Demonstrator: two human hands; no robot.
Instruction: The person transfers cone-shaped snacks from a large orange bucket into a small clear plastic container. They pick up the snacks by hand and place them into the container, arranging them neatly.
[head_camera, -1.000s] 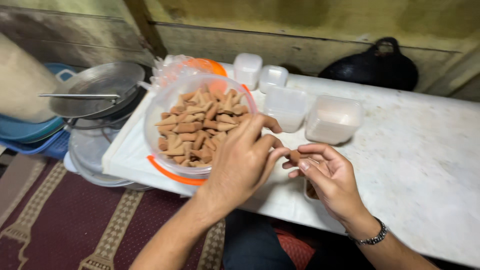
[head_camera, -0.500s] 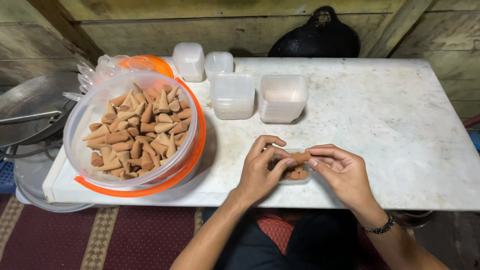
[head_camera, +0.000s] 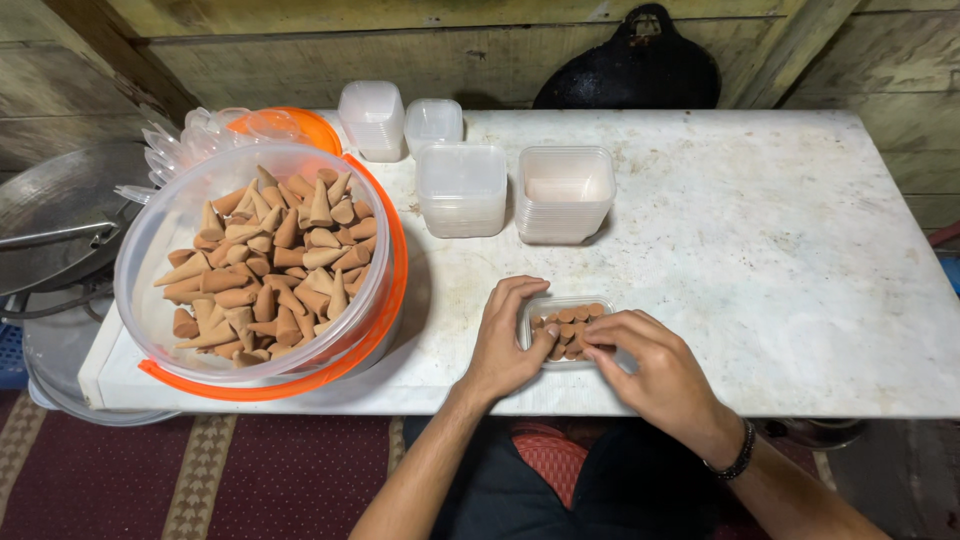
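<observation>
A small clear plastic box (head_camera: 566, 308) holding several brown cone-shaped pieces (head_camera: 563, 329) sits near the front edge of the white table (head_camera: 780, 260). My left hand (head_camera: 505, 343) grips the box's left side, thumb against the cones. On the box's right side rests my right hand (head_camera: 652, 368), its fingertips touching the cones and the rim. To the left stands a large clear bucket with an orange rim (head_camera: 385, 300), filled with several more brown cones (head_camera: 265, 262).
Two stacks of empty clear boxes (head_camera: 461, 188) (head_camera: 565, 195) stand mid-table, with stacked lids (head_camera: 372, 120) (head_camera: 433, 122) behind them. A black bag (head_camera: 630, 65) leans against the wooden wall. A metal pan (head_camera: 60, 215) lies off the table's left end. Below is a patterned carpet (head_camera: 120, 480).
My left hand left the big bucket and came down to the small box. Both hands closed in on the box, and the view shifted right and downward.
</observation>
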